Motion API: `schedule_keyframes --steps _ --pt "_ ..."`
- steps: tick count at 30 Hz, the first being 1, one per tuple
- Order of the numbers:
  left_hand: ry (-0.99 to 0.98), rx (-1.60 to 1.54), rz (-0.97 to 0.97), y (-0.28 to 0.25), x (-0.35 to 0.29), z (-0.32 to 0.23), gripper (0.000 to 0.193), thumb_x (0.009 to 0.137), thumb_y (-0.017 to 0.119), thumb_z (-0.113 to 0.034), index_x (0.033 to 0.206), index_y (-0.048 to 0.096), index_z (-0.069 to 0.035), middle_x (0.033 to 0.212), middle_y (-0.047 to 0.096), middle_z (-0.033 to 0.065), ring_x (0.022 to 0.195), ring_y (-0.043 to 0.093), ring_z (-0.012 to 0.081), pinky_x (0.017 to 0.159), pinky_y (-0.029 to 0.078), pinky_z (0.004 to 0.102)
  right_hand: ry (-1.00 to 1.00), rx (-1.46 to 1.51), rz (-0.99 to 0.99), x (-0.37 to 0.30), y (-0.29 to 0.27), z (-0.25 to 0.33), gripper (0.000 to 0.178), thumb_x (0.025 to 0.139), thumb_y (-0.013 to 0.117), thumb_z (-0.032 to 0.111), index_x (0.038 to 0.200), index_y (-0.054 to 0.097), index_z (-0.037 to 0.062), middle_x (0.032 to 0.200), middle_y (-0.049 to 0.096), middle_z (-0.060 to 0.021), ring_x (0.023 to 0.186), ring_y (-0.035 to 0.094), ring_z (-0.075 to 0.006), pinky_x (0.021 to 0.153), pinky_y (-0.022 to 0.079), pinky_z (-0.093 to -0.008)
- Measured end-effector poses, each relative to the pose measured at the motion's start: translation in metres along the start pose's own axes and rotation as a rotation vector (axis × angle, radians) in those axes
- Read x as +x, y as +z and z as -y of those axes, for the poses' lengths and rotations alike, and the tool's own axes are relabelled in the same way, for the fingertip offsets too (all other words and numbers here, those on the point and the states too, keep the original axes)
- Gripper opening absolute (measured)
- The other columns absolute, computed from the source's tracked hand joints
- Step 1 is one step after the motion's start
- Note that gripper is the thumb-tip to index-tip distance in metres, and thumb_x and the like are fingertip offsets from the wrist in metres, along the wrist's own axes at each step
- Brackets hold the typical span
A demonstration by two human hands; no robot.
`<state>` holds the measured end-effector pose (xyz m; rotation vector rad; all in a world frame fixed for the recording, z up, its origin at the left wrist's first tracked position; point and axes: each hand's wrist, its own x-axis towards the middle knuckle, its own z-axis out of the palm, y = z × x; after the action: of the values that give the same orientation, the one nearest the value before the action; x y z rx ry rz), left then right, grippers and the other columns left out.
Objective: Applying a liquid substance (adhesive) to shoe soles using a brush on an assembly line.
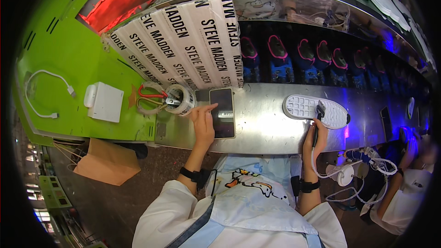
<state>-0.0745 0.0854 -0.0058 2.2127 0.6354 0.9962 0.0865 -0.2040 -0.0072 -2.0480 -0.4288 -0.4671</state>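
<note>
Shoe sole (298, 106): white, grid-patterned face up, lying on the metal bench (264, 131), right of centre.
Right hand (318, 136): fingers closed around the handle of a brush (320, 109); hand at the near edge of the sole.
Brush position: head over the patterned face of the sole; pale tube (314, 158) runs from the handle toward the person.
Left hand (203, 121): holds nothing; fingers loosely bent, index finger extended over the left edge of the phone (222, 126); contact cannot be told.
Phone position: flat on the bench, left of the sole and well apart from it.
Tape roll (189, 100): beyond the left hand, beside red-handled scissors (151, 93).
Printed box (183, 41): standing behind the tape roll.
Green surface (69, 124): at left, bearing a white block (109, 103) and a white cable (39, 73).
Dark shoes (278, 48): pink-edged, in a row behind the bench.
</note>
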Motion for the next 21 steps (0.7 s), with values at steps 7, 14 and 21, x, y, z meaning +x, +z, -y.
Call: schedule_keyframes --steps 7,14,21 --pt "0.065 -0.064 0.114 0.0027 -0.0029 0.0048 0.032 0.094 0.041 -0.019 0.114 0.061 -0.004 0.1 0.058 0.0105 0.101 0.043 0.0261 0.096 0.03 0.0389 0.003 -0.01 0.011 0.0001 0.0004 0.0007 0.025 0.084 0.055 -0.005 0.107 0.063 0.0009 0.096 0.063 -0.0136 0.09 0.058 -0.027 0.083 0.045 -0.0346" --pt "0.038 -0.044 0.017 0.0037 -0.0017 0.0096 0.033 0.095 0.038 -0.021 0.113 0.06 -0.003 0.104 0.055 0.014 0.102 0.045 0.0275 0.096 0.032 0.0394 0.026 0.014 0.012 -0.0022 0.0007 -0.0056 0.028 0.082 0.053 -0.008 0.108 0.062 0.0001 0.097 0.063 -0.0147 0.091 0.057 -0.0286 0.084 0.045 -0.0354" --pt "0.02 -0.028 -0.033 0.0003 -0.0019 0.0083 0.033 0.095 0.037 -0.019 0.108 0.063 -0.003 0.101 0.055 0.0137 0.099 0.048 0.0276 0.093 0.036 0.0379 -0.052 -0.051 0.02 0.0012 -0.0024 0.0024 0.037 0.076 0.05 -0.01 0.11 0.061 0.0007 0.1 0.06 -0.0166 0.095 0.054 -0.0322 0.088 0.042 -0.0375"
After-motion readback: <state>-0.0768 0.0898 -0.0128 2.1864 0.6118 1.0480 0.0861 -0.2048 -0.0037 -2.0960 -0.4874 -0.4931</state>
